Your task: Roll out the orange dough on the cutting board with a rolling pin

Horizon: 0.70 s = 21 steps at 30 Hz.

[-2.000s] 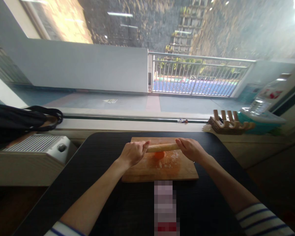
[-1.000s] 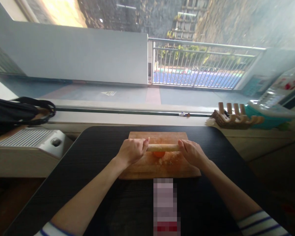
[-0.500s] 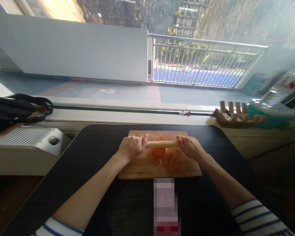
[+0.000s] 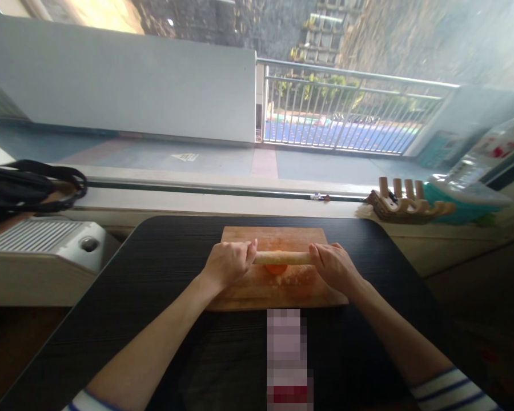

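Head view: the left hand (image 4: 230, 264) and the right hand (image 4: 334, 265) each close around one end of a pale rolling pin (image 4: 282, 258). The fingers of both hands are curled around it; the grip is fully wrapped, with the bare middle section of the pin exposed between the thumbs. The pin lies roughly level, crosswise to the person.

The orange dough (image 4: 276, 269) is located between the two hands, under the exposed section of the pin and slightly nearer the left hand. Its near edge projects toward the person; a narrow strip shows on the far side. It rests on a wooden board (image 4: 278, 298), with white powder (image 4: 286, 279) scattered just beside it. The board sits on a black table (image 4: 154, 342).

Obscured items: the pin covers the central band of the dough, so full outline and thickness cannot be determined. Both ends of the pin are concealed inside the hands. Most fingertips are hidden from the camera. The hands also cover parts of the left and right sides of the board. A pixelated patch (image 4: 286, 357) masks the area below the board. Both striped sleeves (image 4: 452, 391) are cut off by the lower frame edge.
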Tool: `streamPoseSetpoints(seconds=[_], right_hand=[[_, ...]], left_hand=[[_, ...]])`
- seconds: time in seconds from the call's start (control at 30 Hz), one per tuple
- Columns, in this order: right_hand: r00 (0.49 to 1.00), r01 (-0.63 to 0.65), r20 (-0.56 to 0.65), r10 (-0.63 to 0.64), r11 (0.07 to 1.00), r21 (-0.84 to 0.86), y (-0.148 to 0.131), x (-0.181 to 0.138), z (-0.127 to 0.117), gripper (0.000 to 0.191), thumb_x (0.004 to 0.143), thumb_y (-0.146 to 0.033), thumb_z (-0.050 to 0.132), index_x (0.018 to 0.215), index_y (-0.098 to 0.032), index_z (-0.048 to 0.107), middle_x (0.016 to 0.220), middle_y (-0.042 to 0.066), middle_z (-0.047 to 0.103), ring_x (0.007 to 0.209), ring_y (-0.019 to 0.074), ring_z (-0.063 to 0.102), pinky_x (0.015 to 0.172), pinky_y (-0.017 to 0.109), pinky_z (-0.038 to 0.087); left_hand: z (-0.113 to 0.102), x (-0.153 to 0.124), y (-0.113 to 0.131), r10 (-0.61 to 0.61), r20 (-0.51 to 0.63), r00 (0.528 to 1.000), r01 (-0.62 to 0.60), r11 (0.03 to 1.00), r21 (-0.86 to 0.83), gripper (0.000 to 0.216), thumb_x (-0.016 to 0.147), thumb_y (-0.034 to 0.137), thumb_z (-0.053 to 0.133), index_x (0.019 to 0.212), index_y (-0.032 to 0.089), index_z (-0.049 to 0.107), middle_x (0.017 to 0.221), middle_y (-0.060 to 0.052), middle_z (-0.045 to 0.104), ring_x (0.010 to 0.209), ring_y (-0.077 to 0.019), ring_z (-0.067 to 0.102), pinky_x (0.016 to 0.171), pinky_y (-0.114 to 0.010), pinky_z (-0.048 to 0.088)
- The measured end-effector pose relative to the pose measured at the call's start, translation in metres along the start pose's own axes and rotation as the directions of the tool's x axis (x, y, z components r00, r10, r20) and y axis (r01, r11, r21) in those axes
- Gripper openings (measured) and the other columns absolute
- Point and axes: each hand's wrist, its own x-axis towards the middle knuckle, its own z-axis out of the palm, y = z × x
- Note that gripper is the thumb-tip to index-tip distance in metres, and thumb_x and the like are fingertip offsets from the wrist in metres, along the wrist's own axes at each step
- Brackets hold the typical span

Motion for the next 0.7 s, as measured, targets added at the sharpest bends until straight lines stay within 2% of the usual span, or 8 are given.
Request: streamPoseSetpoints(seconds=[0.1, 0.33, 0.57, 0.7], right_hand=[[1.000, 0.017, 0.006, -0.017, 1.000, -0.024, 0.001, 0.006, -0.001, 0.045, 0.100, -0.031, 0.023, 0.067, -0.020, 0.051, 0.062, 0.000, 0.064, 0.058, 0.0125, 0.056, 0.067, 0.029, 0.027], [0.999, -0.031, 0.031, 0.032, 0.999, -0.021, 0.004, 0.018, 0.002, 0.045, 0.100, -0.030, 0.024, 0.066, -0.021, 0.051, 0.059, 0.001, 0.063, 0.057, 0.0134, 0.056, 0.065, 0.029, 0.027], [0.997, 0.016, -0.075, -0.015, 1.000, 0.011, -0.001, -0.012, 0.007, 0.043, 0.102, -0.036, 0.021, 0.080, -0.021, 0.055, 0.082, 0.004, 0.065, 0.078, 0.0158, 0.058, 0.075, 0.029, 0.031], [0.998, 0.017, -0.056, -0.012, 0.997, 0.080, 0.001, -0.017, 0.005, 0.039, 0.101, -0.037, 0.025, 0.084, -0.021, 0.056, 0.085, 0.004, 0.064, 0.080, 0.0167, 0.056, 0.075, 0.029, 0.035]], left_hand=[[0.002, 0.000, -0.001, -0.010, 0.013, 1.000, 0.010, 1.000, -0.016, 0.064, 0.096, 0.043, 0.012, 0.084, 0.018, 0.070, 0.077, -0.011, 0.073, 0.074, -0.0289, 0.071, 0.064, -0.038, 0.051], [0.001, 0.007, 0.000, -0.074, 0.017, 0.997, 0.074, 0.997, 0.021, 0.066, 0.096, 0.045, 0.013, 0.077, 0.016, 0.069, 0.076, -0.013, 0.072, 0.075, -0.0280, 0.070, 0.066, -0.035, 0.050], [-0.002, -0.014, 0.005, 0.050, -0.053, 0.997, -0.051, 0.998, -0.027, 0.055, 0.098, 0.041, 0.015, 0.090, 0.018, 0.064, 0.088, -0.009, 0.072, 0.079, -0.0211, 0.068, 0.067, -0.029, 0.047], [-0.010, -0.021, 0.007, 0.079, 0.026, 0.997, -0.079, 0.997, -0.003, 0.056, 0.098, 0.046, 0.014, 0.088, 0.018, 0.062, 0.085, -0.009, 0.071, 0.078, -0.0217, 0.067, 0.064, -0.029, 0.045]])
